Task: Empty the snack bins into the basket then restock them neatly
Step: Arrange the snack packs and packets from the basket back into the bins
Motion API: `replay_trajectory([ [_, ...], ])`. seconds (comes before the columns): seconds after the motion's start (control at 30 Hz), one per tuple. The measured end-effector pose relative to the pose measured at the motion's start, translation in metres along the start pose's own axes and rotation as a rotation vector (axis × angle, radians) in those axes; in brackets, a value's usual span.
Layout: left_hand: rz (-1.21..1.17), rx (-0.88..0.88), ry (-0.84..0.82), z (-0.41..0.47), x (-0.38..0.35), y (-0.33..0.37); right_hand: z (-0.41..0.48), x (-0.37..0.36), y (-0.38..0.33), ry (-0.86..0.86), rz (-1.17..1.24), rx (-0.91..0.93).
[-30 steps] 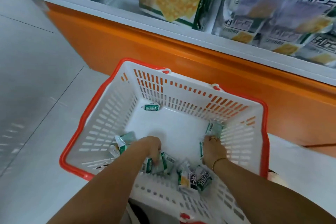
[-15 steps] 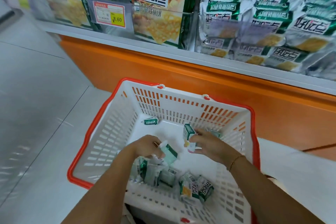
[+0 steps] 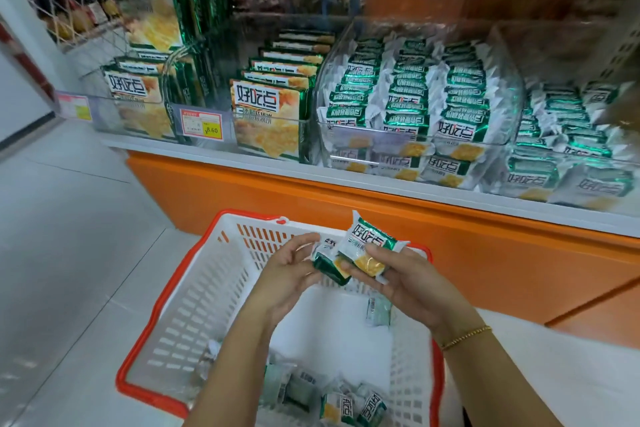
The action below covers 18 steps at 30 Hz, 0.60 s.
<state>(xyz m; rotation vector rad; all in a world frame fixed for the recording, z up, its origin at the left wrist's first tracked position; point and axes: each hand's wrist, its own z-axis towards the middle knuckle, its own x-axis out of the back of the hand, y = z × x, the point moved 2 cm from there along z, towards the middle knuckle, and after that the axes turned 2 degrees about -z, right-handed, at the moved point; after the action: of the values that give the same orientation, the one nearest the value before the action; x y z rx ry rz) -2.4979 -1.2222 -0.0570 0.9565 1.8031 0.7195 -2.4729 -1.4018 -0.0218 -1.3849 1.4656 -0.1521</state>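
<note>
both hands have come up out of the basket (image 3: 194,308) since half a second ago, when they were low over its floor, each lifting one packet. now they meet above the far rim. the right hand (image 3: 412,284) holds an upper packet (image 3: 369,241) face up, thumb pressed on its printed front and fingers (image 3: 348,269) curled beneath it. the left hand (image 3: 287,277) grips a lower packet (image 3: 329,265) by its left end, thumb and curled fingers round the dark green edge, the other fingertips raised and loosely spread. the two packets now overlap and touch, where earlier they were held apart.

a second ago both hands were pressed down among the packets at the near wall. a heap of packets (image 3: 343,404) is still there, and a single packet (image 3: 377,310) lies on the basket floor under the right wrist. the basket stands on the pale floor (image 3: 69,253), against the orange base (image 3: 450,239) of the shelf.

the view has tilted up, so more of the shelf shows than before: a clear bin (image 3: 408,104) packed with neat rows of the same green and white packets, a second bin (image 3: 564,142) to its right also holding packets, and upright biscuit boxes (image 3: 268,121) to the left beside a price tag (image 3: 202,126).
</note>
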Motion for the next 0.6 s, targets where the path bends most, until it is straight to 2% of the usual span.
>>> replay_trajectory([
  [0.1, -0.218, 0.011, 0.108, -0.002, -0.026, -0.009, -0.008, -0.013, -0.011, 0.035, 0.016, 0.097],
  [0.23, -0.444, 0.098, 0.065, -0.016, -0.068, -0.013, -0.016, -0.022, -0.023, 0.106, 0.049, 0.231],
  [0.3, -0.444, 0.125, 0.006, -0.02, -0.082, -0.008, -0.02, -0.021, -0.029, 0.17, -0.094, 0.294],
  [0.43, -0.372, 0.034, 0.013, -0.022, -0.095, 0.003, -0.024, -0.024, -0.039, 0.282, -0.331, 0.4],
  [0.6, -0.334, -0.062, 0.026, -0.026, -0.108, 0.017, -0.024, -0.028, -0.044, 0.323, -0.294, 0.496],
])
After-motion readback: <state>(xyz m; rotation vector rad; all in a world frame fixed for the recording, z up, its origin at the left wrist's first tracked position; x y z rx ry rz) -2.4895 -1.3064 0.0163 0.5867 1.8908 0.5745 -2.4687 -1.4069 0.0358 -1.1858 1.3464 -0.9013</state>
